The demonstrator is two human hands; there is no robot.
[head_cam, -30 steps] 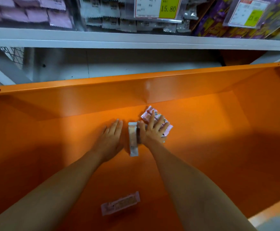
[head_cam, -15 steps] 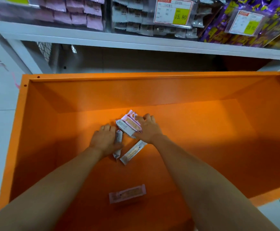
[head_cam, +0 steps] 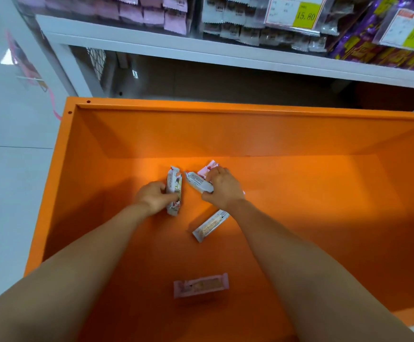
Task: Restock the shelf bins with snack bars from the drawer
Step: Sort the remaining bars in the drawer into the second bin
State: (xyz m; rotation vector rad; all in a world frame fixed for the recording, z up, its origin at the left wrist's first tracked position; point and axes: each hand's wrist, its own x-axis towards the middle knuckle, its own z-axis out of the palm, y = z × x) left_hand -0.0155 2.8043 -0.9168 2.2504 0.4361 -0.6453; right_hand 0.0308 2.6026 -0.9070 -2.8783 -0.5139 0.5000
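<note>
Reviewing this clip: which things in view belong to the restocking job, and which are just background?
Job: left hand gripping white bar; right hand gripping bundle of bars; loose bar; pink bar; orange drawer; shelf bins.
Background: price tags; purple packs; floor.

snack bars (head_cam: 210,225): 5 | drawer (head_cam: 275,134): 1 | hands (head_cam: 152,197): 2 | price tags (head_cam: 297,13): 2

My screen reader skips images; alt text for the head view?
In an orange metal drawer, the left hand grips a white snack bar and the right hand grips other wrapped bars. A second white bar and a pink bar lie loose.
</note>
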